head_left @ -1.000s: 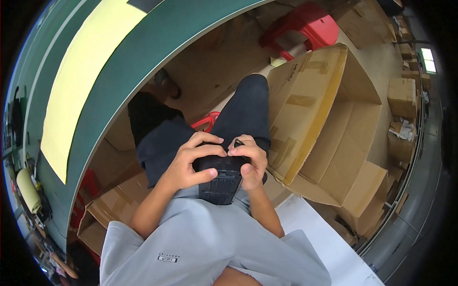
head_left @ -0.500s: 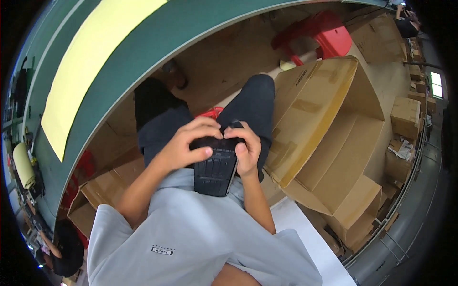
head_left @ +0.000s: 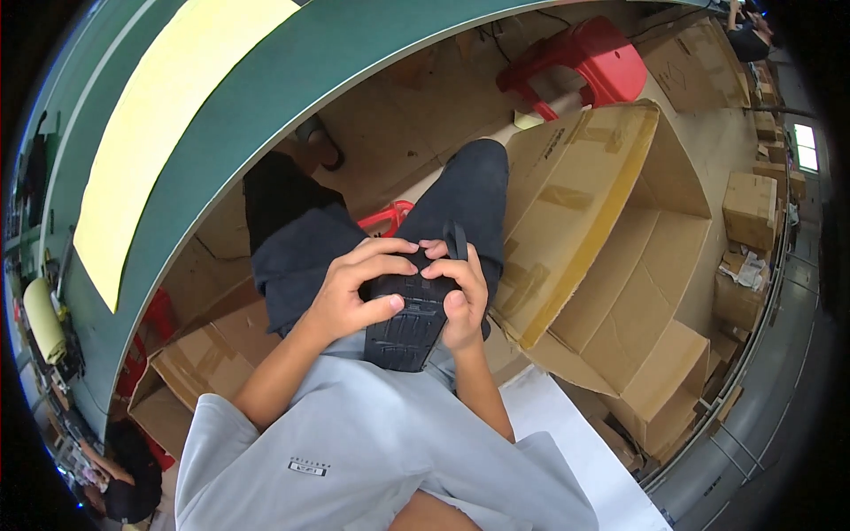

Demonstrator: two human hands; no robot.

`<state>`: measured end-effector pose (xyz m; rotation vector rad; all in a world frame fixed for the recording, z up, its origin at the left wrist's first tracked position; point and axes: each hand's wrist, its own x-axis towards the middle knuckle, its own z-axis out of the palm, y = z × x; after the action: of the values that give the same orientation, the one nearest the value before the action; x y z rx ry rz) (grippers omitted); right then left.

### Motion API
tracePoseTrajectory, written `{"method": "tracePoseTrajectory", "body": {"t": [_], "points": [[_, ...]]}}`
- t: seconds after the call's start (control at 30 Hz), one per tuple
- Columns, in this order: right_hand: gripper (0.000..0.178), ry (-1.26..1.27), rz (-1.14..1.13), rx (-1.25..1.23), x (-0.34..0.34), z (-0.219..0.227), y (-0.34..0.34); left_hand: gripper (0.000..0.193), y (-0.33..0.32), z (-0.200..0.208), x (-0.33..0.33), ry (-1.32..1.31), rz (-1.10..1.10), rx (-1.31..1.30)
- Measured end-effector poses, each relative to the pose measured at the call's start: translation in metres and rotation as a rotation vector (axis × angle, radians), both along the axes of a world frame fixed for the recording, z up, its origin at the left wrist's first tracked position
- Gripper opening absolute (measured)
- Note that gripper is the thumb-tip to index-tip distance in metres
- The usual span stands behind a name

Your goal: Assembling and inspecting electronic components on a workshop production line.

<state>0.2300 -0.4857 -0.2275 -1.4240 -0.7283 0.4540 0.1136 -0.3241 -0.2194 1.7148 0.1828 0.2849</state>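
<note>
We are holding a black case in front of our grey shirt, its ridged face showing below our thumbs. Our left hand is half closed on the upper left part: the fingers are bending across the top, and the thumb is resting nearer us on the edge. Our right hand is curling round the upper right corner, fingers turning inward, thumb lying at the side — so the fingertips of both hands are nearly meeting over the case's far end. The case's near part is reaching out beneath and between the hands, uncovered. A black strap is rising beside the right fingers.

To our right an open carton is lying close by, with a red stool sitting beyond it — and a yellow sheet is covering part of the green table.
</note>
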Motion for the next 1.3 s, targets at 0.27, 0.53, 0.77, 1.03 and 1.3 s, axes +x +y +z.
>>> {"method": "tracePoseTrajectory", "body": {"t": [0.27, 0.53, 0.77, 1.03, 1.3], "points": [[0.056, -0.024, -0.036, 0.048, -0.004, -0.002, -0.003, 0.05, -0.007, 0.005, -0.001, -0.013, 0.062, -0.019], [0.055, 0.048, 0.136, -0.103, 0.02, 0.011, -0.02, 0.117, -0.028, 0.0, -0.003, 0.231, -0.02, -0.355], [0.082, -0.304, 0.103, -0.633, 0.089, 0.164, -0.035, 0.113, -0.046, 0.03, 0.002, 0.03, 0.075, 0.085], [0.062, -0.44, 0.16, -0.626, 0.06, 0.096, 0.007, 0.108, -0.058, 0.047, 0.044, -0.228, -0.001, 0.417], [0.062, -0.177, 0.055, -0.262, 0.091, 0.11, -0.02, 0.104, -0.042, 0.041, 0.015, -0.204, 0.003, 0.172]]}}
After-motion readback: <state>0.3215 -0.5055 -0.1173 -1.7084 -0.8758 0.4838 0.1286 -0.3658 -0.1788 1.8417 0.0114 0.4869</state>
